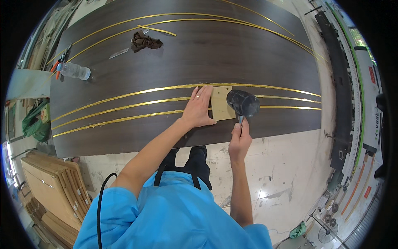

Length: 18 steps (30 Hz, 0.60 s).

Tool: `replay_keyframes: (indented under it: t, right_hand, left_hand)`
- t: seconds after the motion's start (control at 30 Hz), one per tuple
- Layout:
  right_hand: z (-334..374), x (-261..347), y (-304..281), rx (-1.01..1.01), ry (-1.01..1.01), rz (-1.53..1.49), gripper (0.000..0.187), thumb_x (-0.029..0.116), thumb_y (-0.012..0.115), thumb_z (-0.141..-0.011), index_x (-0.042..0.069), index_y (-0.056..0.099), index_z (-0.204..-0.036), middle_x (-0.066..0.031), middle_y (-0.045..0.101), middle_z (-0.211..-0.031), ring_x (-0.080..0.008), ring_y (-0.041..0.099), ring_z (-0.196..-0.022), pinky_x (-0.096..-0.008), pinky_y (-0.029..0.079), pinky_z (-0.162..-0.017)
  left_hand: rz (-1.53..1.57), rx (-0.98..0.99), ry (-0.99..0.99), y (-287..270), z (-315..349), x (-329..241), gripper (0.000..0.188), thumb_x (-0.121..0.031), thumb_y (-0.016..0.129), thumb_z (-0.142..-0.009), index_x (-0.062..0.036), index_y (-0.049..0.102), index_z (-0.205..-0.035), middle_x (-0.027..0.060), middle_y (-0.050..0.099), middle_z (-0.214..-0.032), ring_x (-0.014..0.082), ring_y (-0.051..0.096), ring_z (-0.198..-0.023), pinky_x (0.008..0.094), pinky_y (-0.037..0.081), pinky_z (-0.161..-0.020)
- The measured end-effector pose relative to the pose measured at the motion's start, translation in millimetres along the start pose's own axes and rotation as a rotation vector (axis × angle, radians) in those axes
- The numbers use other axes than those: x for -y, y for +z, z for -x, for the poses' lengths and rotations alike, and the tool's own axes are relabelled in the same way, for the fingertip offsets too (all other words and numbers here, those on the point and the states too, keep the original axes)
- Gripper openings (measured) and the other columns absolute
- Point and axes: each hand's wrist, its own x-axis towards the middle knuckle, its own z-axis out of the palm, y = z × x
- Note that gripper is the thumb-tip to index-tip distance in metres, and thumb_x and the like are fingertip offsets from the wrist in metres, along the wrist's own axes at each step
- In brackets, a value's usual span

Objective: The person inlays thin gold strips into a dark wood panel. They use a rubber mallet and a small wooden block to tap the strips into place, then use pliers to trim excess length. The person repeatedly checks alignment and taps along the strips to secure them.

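Note:
My left hand lies with its fingers stretched out along the left edge of a small pale wooden block. The block rests across three gold strips that run side by side along a dark wood-grain panel. In my right hand is the handle of a rubber mallet, its black, whitish-scuffed head over the block's right edge. Whether the head touches the block I cannot tell. The block hides short stretches of the strips.
Loose gold strips lie along the panel's far side, near a crumpled brown cloth. A plastic bottle and orange-handled pliers are at the left. Stacked cardboard stands at lower left; a long machine flanks the right.

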Motion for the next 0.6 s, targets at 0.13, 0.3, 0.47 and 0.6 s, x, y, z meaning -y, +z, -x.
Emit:
replay_keyframes:
  t: [0.13,0.3,0.47,0.6]
  right_hand:
    - [8,1,30,0.038,-0.173,0.252,0.037,0.020,0.057,-0.113,-0.003,0.065,-0.141,-0.0296,0.073,-0.102,-0.0448,0.070,-0.086,-0.0453,0.056,-0.081]
    - [16,-7,35,0.039,-0.063,0.111,0.037,0.019,0.056,-0.114,-0.002,0.063,-0.144,-0.0213,0.068,-0.096,-0.0316,0.064,-0.079,-0.0390,0.053,-0.075]
    - [18,-10,55,-0.013,-0.406,0.173,0.039,0.015,0.057,-0.114,-0.004,0.060,-0.148,-0.0048,0.055,-0.074,-0.0115,0.049,-0.064,-0.0283,0.043,-0.060]
    - [18,-9,53,0.161,-0.099,0.192,0.036,0.016,0.058,-0.113,-0.007,0.062,-0.141,-0.0290,0.075,-0.112,-0.0387,0.075,-0.092,-0.0411,0.058,-0.083]
  left_hand:
    - [0.005,0.048,-0.019,-16,19,15,0.141,-0.042,0.099,-0.059,0.0042,0.021,-0.168,0.0258,0.041,-0.167,0.0384,0.034,-0.161,0.0519,0.018,-0.137]
    - [0.001,0.050,-0.007,-29,30,26,0.141,-0.042,0.099,-0.059,0.0033,0.021,-0.168,0.0265,0.042,-0.166,0.0395,0.034,-0.160,0.0524,0.020,-0.137]
    - [0.007,0.048,-0.025,-42,42,34,0.140,-0.039,0.099,-0.058,0.0032,0.022,-0.167,0.0271,0.042,-0.165,0.0408,0.034,-0.160,0.0532,0.020,-0.136]
    - [0.005,0.036,-0.011,-44,45,38,0.141,-0.039,0.099,-0.057,0.0025,0.022,-0.167,0.0275,0.043,-0.164,0.0410,0.035,-0.159,0.0533,0.019,-0.136]
